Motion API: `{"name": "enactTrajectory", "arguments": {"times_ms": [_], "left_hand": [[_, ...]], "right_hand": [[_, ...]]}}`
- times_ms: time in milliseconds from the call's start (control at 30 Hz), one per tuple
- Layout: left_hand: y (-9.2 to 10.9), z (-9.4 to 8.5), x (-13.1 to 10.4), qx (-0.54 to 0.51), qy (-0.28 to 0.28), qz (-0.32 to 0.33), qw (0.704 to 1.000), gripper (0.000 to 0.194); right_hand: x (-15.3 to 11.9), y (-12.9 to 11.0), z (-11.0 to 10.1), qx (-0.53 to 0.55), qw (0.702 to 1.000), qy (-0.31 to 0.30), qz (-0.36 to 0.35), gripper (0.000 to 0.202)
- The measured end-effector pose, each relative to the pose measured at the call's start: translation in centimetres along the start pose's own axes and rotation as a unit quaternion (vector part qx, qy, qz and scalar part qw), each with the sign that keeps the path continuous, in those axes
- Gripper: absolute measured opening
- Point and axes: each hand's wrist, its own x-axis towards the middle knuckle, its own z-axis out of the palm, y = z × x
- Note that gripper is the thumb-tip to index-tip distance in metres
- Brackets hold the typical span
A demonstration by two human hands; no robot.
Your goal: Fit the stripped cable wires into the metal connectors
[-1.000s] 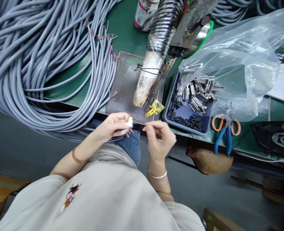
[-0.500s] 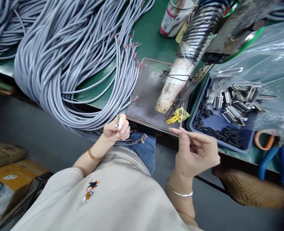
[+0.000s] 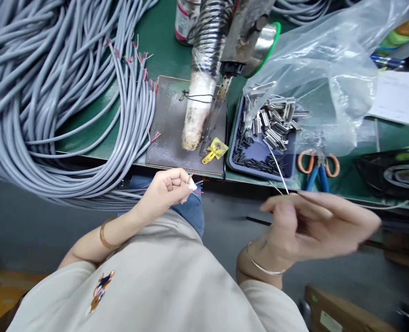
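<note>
Fingers curled in a pinch, my left hand holds a bundle of thin coloured wires. A small white piece, its kind unclear, shows at those fingertips. My right hand, slightly blurred, is raised in front of the bench edge, thumb and forefinger pinched on a thin white strand. The strand points up towards a blue tray, which holds metal connectors and short black sleeves. Behind my left hand lies a dark board with a yellow clip on it.
Grey cables with stripped, coloured ends cover the bench's left side. A wrapped hose and a soldering iron-like tool hang over the board. Blue-handled pliers, a plastic bag and paper lie to the right.
The view has swung right. My right hand has moved right with the white strand and come closer to the camera. My left hand keeps its hold on the wires, its back now turned more upward.
</note>
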Motion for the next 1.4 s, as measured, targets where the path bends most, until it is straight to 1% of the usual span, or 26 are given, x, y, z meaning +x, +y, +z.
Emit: {"name": "enactTrajectory", "arguments": {"times_ms": [33, 67, 100, 167, 200, 267, 333, 400, 500, 567, 633, 700, 767, 867, 933, 1000, 1033, 1133, 1233, 1400], "left_hand": [[0.3, 0.3, -0.1, 0.0, -0.006, -0.003, 1.0, 0.034], [0.6, 0.5, -0.2, -0.005, -0.017, -0.009, 1.0, 0.035], [0.8, 0.6, -0.3, -0.011, -0.034, -0.015, 0.999, 0.035], [1.0, 0.6, -0.2, -0.029, -0.065, -0.025, 0.997, 0.036], [1.0, 0.5, -0.1, -0.04, -0.071, -0.027, 0.996, 0.036], [0.6, 0.2, 0.4, -0.065, -0.058, -0.027, 0.996, 0.038], [-0.1, -0.4, 0.9, -0.092, -0.013, -0.024, 0.995, 0.039], [-0.7, -0.9, 1.3, -0.105, 0.029, -0.018, 0.994, 0.035], [-1.3, -1.5, 1.8, -0.113, 0.076, 0.0, 0.991, 0.033], [-1.3, -1.7, 2.0, -0.11, 0.076, 0.008, 0.991, 0.032], [-1.1, -1.8, 2.2, -0.099, 0.056, 0.008, 0.994, 0.03], [-0.7, -1.8, 2.2, -0.083, 0.034, 0.01, 0.996, 0.029], [-0.2, -1.7, 2.1, -0.07, 0.009, 0.018, 0.997, 0.03], [0.5, -1.8, 1.8, -0.061, -0.044, 0.039, 0.996, 0.029], [0.8, -2.0, 1.7, -0.076, -0.079, 0.077, 0.991, 0.025], [0.9, -2.3, 1.8, -0.106, -0.097, 0.119, 0.982, 0.022], [0.9, -2.5, 1.8, -0.123, -0.1, 0.129, 0.979, 0.021], [0.7, -3.0, 2.1, -0.176, -0.089, 0.121, 0.973, 0.022], [0.3, -3.3, 2.3, -0.212, -0.059, 0.097, 0.971, 0.025], [-0.4, -3.3, 2.7, -0.206, -0.004, 0.074, 0.976, 0.025]], "right_hand": [[0.5, -0.3, -0.2, -0.009, 1.0, 0.01, -0.014, 0.024], [1.0, -0.5, -0.1, -0.023, 0.999, -0.02, -0.012, 0.026], [1.5, -0.7, 0.0, -0.033, 0.997, -0.066, -0.007, 0.026], [2.3, -1.0, 0.6, -0.051, 0.987, -0.153, 0.002, 0.018], [2.5, -1.1, 0.9, -0.054, 0.983, -0.178, -0.005, 0.012], [2.8, -1.2, 1.3, -0.052, 0.978, -0.198, -0.037, 0.007], [2.8, -1.2, 1.2, -0.056, 0.977, -0.197, -0.065, 0.011], [3.0, -0.7, 0.5, -0.088, 0.977, -0.179, -0.08, 0.014], [4.4, 1.4, -0.9, -0.198, 0.97, -0.123, -0.064, 0.016], [5.9, 3.6, -1.4, -0.281, 0.956, -0.075, -0.043, 0.015], [7.8, 6.0, -1.4, -0.327, 0.943, -0.045, -0.036, 0.012], [9.7, 7.8, -0.9, -0.34, 0.939, -0.034, -0.031, 0.012], [11.1, 9.0, -0.2, -0.347, 0.936, -0.054, -0.02, 0.012], [12.1, 9.5, 0.6, -0.356, 0.93, -0.088, 0.0, 0.013], [12.3, 9.5, 0.6, -0.356, 0.929, -0.099, 0.008, 0.013], [12.3, 9.6, 0.5, -0.343, 0.934, -0.102, 0.009, 0.012], [12.3, 9.7, 0.4, -0.331, 0.938, -0.103, 0.008, 0.013], [12.0, 9.8, 0.4, -0.283, 0.953, -0.104, 0.005, 0.014], [11.5, 9.5, 0.7, -0.248, 0.963, -0.104, 0.0, 0.015], [10.8, 9.1, 1.2, -0.225, 0.968, -0.115, -0.011, 0.014]]}}
